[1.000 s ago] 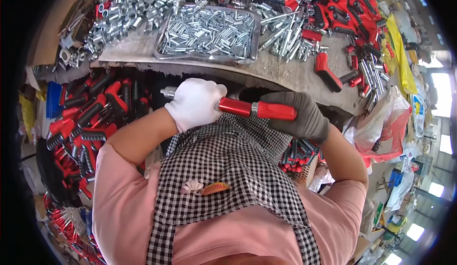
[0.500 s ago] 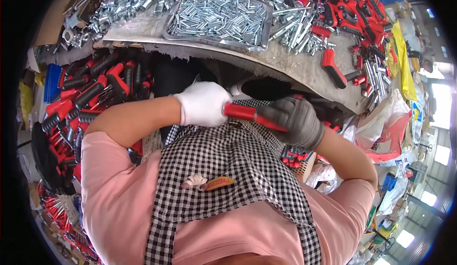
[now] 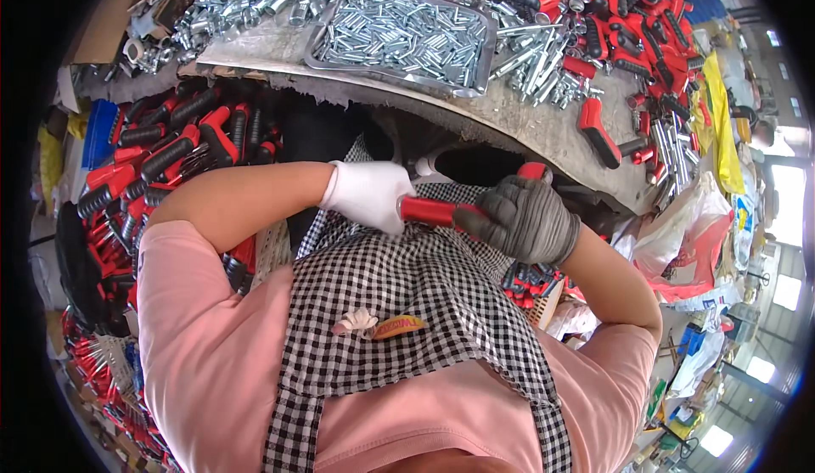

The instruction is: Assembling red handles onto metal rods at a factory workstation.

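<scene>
My left hand (image 3: 367, 196), in a white glove, is closed on the free end of a red metal tube (image 3: 429, 211) in front of my apron. A grey glove covers my right hand (image 3: 525, 218), whose fingers wrap round the other part of the same piece. A red end (image 3: 532, 171) pokes out above the right fist, so the piece looks like a red pistol-grip tool handle. The glove hides most of its grip. What the left fingers cover at the tube's end cannot be seen.
Across the bench (image 3: 543, 129) ahead lie a metal tray (image 3: 318, 59) of short steel pins, heaped silvery sockets (image 3: 246, 10), steel shafts (image 3: 539, 65) and red-black handles (image 3: 649, 27). One handle (image 3: 599, 133) rests near the bench edge. More handles (image 3: 182, 146) are piled at my left.
The right fist has turned, so a red end now stands out more above it. The tube stays between both hands, and the left hand has shifted slightly.
</scene>
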{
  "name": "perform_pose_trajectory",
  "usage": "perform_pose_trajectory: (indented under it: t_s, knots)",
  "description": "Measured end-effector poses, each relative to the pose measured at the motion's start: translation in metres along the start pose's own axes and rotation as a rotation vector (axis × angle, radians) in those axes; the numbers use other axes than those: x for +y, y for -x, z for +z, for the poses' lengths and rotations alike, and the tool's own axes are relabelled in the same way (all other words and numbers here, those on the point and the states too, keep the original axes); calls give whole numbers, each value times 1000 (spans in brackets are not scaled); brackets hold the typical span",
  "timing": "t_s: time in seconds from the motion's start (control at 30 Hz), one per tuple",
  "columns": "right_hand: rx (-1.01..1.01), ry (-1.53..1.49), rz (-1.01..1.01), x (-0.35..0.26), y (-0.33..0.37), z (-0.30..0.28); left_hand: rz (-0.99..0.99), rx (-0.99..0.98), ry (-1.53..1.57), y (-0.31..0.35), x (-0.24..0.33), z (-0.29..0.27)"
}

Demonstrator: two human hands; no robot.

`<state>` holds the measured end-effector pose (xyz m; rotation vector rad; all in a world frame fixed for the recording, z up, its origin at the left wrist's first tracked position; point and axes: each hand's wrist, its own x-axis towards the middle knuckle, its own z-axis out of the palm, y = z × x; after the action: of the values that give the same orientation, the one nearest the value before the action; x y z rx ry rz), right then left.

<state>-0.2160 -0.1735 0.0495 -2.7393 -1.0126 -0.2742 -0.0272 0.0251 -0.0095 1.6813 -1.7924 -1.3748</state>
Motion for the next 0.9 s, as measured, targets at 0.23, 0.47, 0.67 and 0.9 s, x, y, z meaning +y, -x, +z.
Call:
perform_pose_trajectory:
  t_s: [0.23,0.47,0.67,0.9]
  knots:
    - [71,146,-215,3,-5,2,-178,-590,603,-11,-15,-7]
    - [-189,-554,771,-10,-2,-5,-125,300,-432,-7,6,-10]
    - [62,-1167,1121,-7,10,19,-130,542,-565,-11,1,-8]
    - [-18,-979,1141,-8,16,30,-215,444,-491,-27,-7,6]
